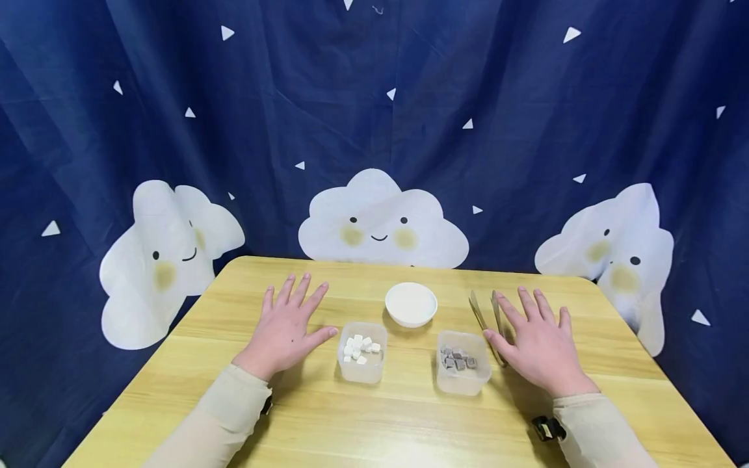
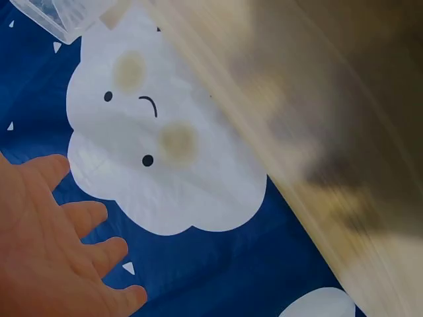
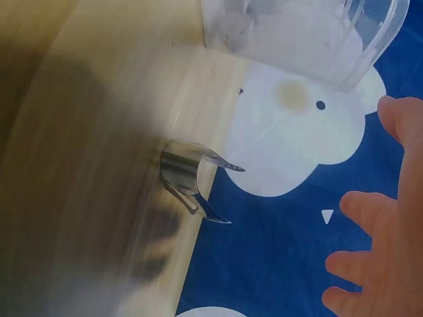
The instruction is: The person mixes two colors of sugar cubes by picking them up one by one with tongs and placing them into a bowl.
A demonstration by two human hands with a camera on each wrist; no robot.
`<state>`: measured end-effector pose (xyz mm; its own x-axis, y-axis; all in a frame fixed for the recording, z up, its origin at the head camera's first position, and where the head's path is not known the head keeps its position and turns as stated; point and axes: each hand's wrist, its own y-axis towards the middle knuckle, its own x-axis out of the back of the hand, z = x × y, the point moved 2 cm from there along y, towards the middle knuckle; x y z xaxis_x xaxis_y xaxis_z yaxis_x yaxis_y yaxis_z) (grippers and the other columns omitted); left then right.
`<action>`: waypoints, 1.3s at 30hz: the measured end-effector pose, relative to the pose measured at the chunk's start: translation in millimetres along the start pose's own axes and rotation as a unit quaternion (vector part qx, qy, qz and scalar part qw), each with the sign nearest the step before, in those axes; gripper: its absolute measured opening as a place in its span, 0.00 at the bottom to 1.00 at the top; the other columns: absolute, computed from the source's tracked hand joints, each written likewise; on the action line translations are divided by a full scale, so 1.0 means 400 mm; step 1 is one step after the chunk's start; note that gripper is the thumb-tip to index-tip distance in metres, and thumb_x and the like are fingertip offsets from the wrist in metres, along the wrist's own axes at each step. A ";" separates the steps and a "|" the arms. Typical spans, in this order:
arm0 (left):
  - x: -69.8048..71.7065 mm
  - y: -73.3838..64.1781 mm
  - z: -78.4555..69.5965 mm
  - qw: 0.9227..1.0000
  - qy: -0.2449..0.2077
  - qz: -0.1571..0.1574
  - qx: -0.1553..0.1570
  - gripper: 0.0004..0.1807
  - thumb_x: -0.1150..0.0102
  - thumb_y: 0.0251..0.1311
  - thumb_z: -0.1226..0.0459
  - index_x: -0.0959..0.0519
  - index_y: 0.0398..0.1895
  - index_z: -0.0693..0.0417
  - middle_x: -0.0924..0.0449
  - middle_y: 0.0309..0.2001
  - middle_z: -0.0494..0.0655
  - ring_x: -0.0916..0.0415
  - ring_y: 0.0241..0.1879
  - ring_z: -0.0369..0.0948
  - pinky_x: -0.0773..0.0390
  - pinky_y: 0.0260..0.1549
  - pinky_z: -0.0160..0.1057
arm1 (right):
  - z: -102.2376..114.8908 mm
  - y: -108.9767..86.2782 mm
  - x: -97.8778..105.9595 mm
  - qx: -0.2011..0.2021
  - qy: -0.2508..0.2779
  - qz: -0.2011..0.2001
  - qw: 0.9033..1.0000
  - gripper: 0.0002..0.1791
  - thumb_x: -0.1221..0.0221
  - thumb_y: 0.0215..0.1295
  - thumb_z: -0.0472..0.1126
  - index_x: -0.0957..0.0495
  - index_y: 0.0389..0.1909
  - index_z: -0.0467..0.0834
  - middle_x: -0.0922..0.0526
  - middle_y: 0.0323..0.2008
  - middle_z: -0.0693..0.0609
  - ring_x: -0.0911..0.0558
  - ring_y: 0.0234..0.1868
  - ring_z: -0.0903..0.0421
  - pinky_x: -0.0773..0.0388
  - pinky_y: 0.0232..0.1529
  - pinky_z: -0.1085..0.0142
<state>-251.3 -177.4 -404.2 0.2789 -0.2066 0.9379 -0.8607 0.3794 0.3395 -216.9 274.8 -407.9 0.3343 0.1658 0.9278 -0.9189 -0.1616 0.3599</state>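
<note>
Head view: my right hand [image 1: 541, 348] covered part of the metal tongs [image 1: 478, 314]. The sleeves [image 1: 231, 403] ran off the bottom edge at 7 and 4 o'clock. Grey cubes [image 1: 459, 364] overlapped in the plastic tub [image 1: 462, 386]; too crowded for me to count. Left wrist view: my left hand [image 2: 43, 238] was cropped at 8 o'clock; a clear container [image 2: 69, 25] was cut off at 10, contents unreadable; the tabletop [image 2: 317, 79] blurred at 2. Right wrist view: my right hand was cropped at 4, a translucent box [image 3: 291, 54] at 1, contents hazy.
</note>
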 end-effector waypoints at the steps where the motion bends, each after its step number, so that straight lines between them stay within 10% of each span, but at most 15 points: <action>1: -0.002 0.000 -0.001 1.000 -0.002 0.003 0.000 0.47 0.51 0.64 0.30 0.43 0.80 0.42 0.51 0.79 0.58 0.59 0.77 0.62 0.61 0.68 0.72 | 0.000 -0.001 -0.001 -0.001 0.000 0.001 1.000 0.44 0.49 0.68 0.72 0.39 0.78 0.53 0.44 0.75 0.32 0.49 0.74 0.29 0.60 0.63 0.21; 20: 0.038 0.009 -0.166 0.993 -0.096 0.040 -0.052 0.53 0.55 0.62 0.27 0.46 0.81 0.50 0.53 0.80 0.50 0.60 0.79 0.54 0.58 0.72 0.65 | -0.004 -0.010 -0.008 0.003 0.022 0.027 0.999 0.42 0.46 0.69 0.69 0.37 0.77 0.51 0.42 0.74 0.31 0.47 0.73 0.29 0.55 0.63 0.23; 39: 0.006 0.038 -0.368 0.957 -0.250 0.107 -0.104 0.56 0.44 0.58 0.30 0.52 0.82 0.47 0.54 0.80 0.41 0.55 0.78 0.47 0.49 0.73 0.52 | -0.019 0.009 -0.035 -0.018 0.056 0.068 0.996 0.39 0.41 0.67 0.63 0.30 0.69 0.39 0.26 0.59 0.32 0.27 0.56 0.29 0.31 0.52 0.32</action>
<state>-201.0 -39.4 -386.1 -0.1771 -0.4902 0.8534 -0.7573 0.6217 0.2000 -226.4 279.5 -420.6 0.1826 0.2519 0.9504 -0.9616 -0.1554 0.2260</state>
